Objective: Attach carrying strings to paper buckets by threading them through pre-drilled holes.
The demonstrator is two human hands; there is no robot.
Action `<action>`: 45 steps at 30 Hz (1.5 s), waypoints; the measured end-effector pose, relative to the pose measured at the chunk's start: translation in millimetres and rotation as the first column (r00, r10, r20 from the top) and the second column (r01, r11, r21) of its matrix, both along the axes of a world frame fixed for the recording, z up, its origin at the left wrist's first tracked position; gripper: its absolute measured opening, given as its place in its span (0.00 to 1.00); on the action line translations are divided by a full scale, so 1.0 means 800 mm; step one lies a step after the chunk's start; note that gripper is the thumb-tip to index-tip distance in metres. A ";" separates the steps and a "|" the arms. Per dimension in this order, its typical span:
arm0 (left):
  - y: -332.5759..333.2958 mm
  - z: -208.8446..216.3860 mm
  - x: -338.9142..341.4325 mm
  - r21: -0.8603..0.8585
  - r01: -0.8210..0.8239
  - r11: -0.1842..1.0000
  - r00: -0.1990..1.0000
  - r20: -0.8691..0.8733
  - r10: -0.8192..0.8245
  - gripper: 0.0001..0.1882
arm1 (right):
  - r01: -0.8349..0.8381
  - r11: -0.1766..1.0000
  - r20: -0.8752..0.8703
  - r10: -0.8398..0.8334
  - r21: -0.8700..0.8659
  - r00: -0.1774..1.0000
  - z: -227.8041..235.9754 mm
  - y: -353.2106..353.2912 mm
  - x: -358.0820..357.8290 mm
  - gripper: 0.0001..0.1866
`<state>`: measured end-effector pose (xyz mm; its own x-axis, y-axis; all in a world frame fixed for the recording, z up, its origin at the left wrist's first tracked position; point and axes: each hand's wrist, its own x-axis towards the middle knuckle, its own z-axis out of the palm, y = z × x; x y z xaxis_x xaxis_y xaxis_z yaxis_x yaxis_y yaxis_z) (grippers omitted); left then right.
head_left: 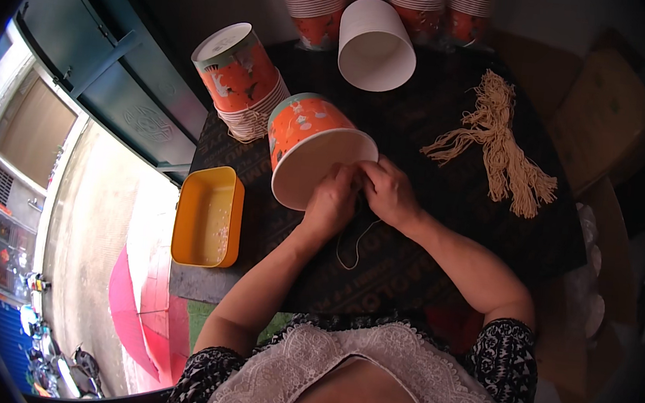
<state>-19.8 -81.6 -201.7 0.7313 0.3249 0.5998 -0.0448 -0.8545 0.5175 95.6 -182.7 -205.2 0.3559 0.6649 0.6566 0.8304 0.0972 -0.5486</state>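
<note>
An orange paper bucket (pixel 310 126) with a green base band lies tipped on the table, its white mouth facing me. At the right part of its rim my two hands meet, fingers closed in a pinch. My left hand (pixel 330 201) sits in front of the bucket's opening. My right hand (pixel 390 192) touches the rim beside it. From between them a thin cord (pixel 346 264) hangs in a loop over the dark tabletop. The fingertips and the spot where the cord meets the bucket are hidden.
Left stand a stack of orange buckets (pixel 237 81) and a yellow plastic box (pixel 208 218) with small bits inside. A white bucket (pixel 376 43) lies at the back, before wrapped bucket stacks (pixel 314 6). A bundle of beige cords (pixel 499 145) lies right. An open doorway (pixel 97 203) is left.
</note>
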 end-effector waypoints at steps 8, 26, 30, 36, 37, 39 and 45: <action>0.003 -0.005 -0.001 0.042 -0.072 0.997 0.997 -0.025 0.073 0.06 | 0.035 0.999 0.093 -0.038 0.031 0.995 0.002 -0.003 -0.001 0.09; 0.004 -0.005 0.000 0.114 -0.089 0.990 0.995 -0.040 0.094 0.07 | -0.078 0.995 -0.004 0.078 -0.066 0.997 0.000 -0.007 0.009 0.16; 0.004 -0.006 -0.001 0.106 -0.080 0.991 0.995 -0.057 0.087 0.07 | -0.112 0.991 -0.031 0.110 -0.075 0.993 0.005 -0.007 0.009 0.12; 0.005 -0.006 -0.002 0.113 -0.081 0.990 0.993 -0.072 0.089 0.06 | -0.146 0.986 -0.096 0.138 -0.085 0.986 0.002 -0.006 0.013 0.06; 0.005 -0.006 -0.003 0.112 -0.083 0.990 0.993 -0.071 0.091 0.06 | -0.139 0.987 -0.106 0.130 -0.080 0.986 0.002 -0.007 0.012 0.04; 0.006 -0.006 -0.004 0.009 -0.076 0.997 0.996 -0.041 0.076 0.05 | -0.125 0.988 -0.086 0.117 -0.092 0.989 0.007 -0.010 0.010 0.03; 0.015 -0.006 -0.002 -0.265 -0.091 0.960 0.996 -0.028 0.087 0.03 | -0.098 0.992 -0.017 0.097 -0.082 0.995 0.011 -0.013 0.000 0.04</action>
<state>-21.8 -69.8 -206.7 0.7009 0.5353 0.4713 0.0356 -0.6862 0.7265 95.8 -193.4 -196.1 0.2945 0.7487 0.5940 0.8121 0.1316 -0.5685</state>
